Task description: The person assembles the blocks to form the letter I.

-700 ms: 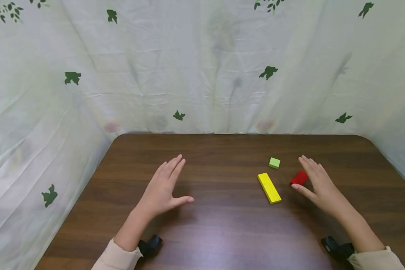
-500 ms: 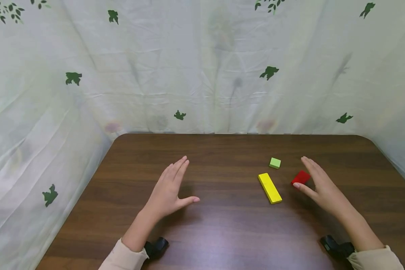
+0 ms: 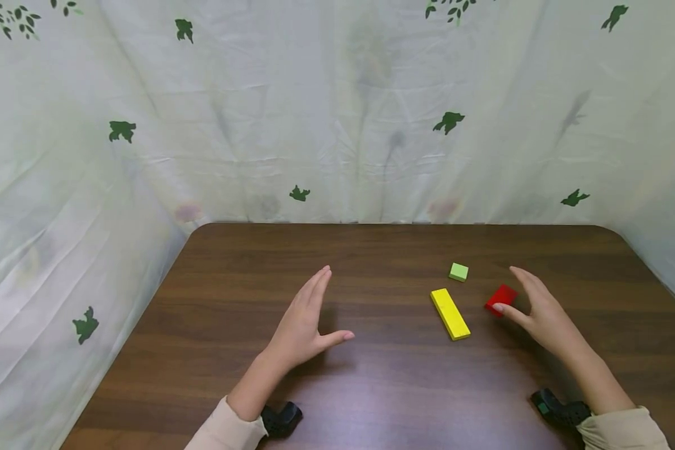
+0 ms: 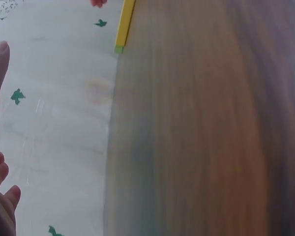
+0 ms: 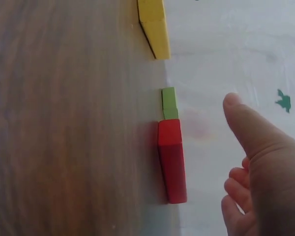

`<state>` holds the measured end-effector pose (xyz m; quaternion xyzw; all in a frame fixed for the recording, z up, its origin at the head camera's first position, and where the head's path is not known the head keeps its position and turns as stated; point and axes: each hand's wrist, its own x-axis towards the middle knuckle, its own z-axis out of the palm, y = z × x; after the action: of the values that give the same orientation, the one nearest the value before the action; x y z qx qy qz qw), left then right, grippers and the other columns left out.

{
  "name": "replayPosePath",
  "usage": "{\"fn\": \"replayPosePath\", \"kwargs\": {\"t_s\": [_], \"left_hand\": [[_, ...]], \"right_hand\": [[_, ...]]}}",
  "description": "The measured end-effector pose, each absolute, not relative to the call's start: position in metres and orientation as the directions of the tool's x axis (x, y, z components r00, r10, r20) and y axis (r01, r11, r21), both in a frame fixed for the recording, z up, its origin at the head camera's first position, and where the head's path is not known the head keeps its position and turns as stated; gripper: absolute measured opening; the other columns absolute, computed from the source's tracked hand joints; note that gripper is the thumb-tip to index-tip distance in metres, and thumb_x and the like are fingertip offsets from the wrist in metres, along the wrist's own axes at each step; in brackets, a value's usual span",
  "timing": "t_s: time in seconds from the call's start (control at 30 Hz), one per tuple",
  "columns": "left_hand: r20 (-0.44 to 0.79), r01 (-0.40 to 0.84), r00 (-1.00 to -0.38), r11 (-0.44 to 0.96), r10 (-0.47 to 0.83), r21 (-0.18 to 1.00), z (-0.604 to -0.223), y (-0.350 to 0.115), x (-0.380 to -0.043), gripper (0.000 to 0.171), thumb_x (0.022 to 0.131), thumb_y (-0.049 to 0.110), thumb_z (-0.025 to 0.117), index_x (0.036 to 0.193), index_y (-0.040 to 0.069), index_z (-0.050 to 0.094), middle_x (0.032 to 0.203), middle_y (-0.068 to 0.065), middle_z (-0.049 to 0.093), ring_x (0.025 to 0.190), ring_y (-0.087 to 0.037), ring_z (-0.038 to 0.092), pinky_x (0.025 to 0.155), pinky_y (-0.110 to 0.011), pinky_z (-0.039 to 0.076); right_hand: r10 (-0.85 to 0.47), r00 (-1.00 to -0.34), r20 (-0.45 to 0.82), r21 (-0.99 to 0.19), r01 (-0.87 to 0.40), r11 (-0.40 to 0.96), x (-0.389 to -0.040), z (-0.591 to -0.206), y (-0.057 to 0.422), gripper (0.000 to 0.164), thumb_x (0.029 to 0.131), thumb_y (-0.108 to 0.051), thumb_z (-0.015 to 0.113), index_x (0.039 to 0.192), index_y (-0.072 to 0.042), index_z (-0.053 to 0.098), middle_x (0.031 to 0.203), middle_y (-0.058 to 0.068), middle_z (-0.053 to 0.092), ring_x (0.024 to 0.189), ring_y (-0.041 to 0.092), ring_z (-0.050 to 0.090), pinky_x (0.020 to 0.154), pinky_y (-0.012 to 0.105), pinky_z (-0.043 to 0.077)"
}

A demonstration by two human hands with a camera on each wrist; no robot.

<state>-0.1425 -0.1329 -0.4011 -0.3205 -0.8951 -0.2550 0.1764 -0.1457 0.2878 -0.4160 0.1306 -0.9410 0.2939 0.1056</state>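
Note:
Three wooden blocks lie on the brown table: a long yellow block (image 3: 450, 314), a small green block (image 3: 458, 272) behind it, and a red block (image 3: 500, 299) to the right. My right hand (image 3: 548, 319) hovers beside the red block, thumb and fingers spread apart, the thumb covering a bit of the block in the head view. In the right wrist view a gap shows between the thumb and the red block (image 5: 172, 162). My left hand (image 3: 300, 325) is held over the table left of the yellow block, fingers extended and thumb out, holding nothing.
The wood-grain table (image 3: 371, 387) has rounded far corners. A pale curtain (image 3: 337, 112) with green leaf and bird shapes hangs behind it and along the sides. Black wrist cameras are strapped on both wrists, with light sleeves below.
My left hand has moved to the right, toward the yellow block. The right hand has shifted slightly, its fingers now lining up behind one another. The blocks stay in place.

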Motion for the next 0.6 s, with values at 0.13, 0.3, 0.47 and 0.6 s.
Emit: {"fn": "replayPosePath", "kwargs": {"t_s": [0.13, 0.3, 0.47, 0.6], "left_hand": [[0.479, 0.667, -0.733, 0.649, 0.483, 0.366, -0.406, -0.124, -0.142, 0.100, 0.074, 0.063, 0.056, 0.143, 0.005, 0.013, 0.146, -0.008, 0.020, 0.132, -0.018, 0.018, 0.103, -0.039, 0.023], [0.472, 0.667, -0.738, 0.627, 0.483, 0.403, -0.410, -0.112, -0.140, 0.100, 0.074, 0.061, 0.058, 0.144, 0.006, 0.012, 0.146, -0.007, 0.018, 0.132, -0.018, 0.018, 0.103, -0.040, 0.024], [0.440, 0.647, -0.759, 0.626, 0.479, 0.435, -0.415, -0.101, -0.139, 0.100, 0.073, 0.061, 0.059, 0.144, 0.007, 0.012, 0.146, -0.008, 0.019, 0.132, -0.017, 0.017, 0.102, -0.039, 0.025], [0.425, 0.640, -0.766, 0.624, 0.482, 0.447, -0.417, -0.093, -0.138, 0.100, 0.073, 0.060, 0.060, 0.143, 0.006, 0.012, 0.146, -0.008, 0.019, 0.132, -0.017, 0.017, 0.102, -0.039, 0.025]], "right_hand": [[-0.165, -0.950, 0.266, -0.525, -0.286, 0.802, -0.145, -0.422, 0.291, 0.080, 0.077, -0.023, 0.072, 0.136, 0.006, 0.026, 0.131, 0.031, 0.029, 0.116, 0.048, 0.029, 0.083, 0.064, 0.031], [-0.153, -0.956, 0.250, -0.531, -0.268, 0.804, -0.146, -0.428, 0.295, 0.079, 0.078, -0.028, 0.070, 0.133, 0.008, 0.029, 0.129, 0.031, 0.031, 0.115, 0.048, 0.030, 0.083, 0.064, 0.031], [-0.149, -0.958, 0.245, -0.543, -0.263, 0.798, -0.147, -0.434, 0.297, 0.078, 0.078, -0.031, 0.070, 0.132, 0.009, 0.031, 0.127, 0.031, 0.033, 0.114, 0.047, 0.032, 0.083, 0.063, 0.031], [-0.145, -0.960, 0.239, -0.556, -0.258, 0.790, -0.147, -0.437, 0.298, 0.077, 0.077, -0.031, 0.070, 0.131, 0.010, 0.032, 0.126, 0.031, 0.035, 0.113, 0.047, 0.034, 0.083, 0.062, 0.033]]}}
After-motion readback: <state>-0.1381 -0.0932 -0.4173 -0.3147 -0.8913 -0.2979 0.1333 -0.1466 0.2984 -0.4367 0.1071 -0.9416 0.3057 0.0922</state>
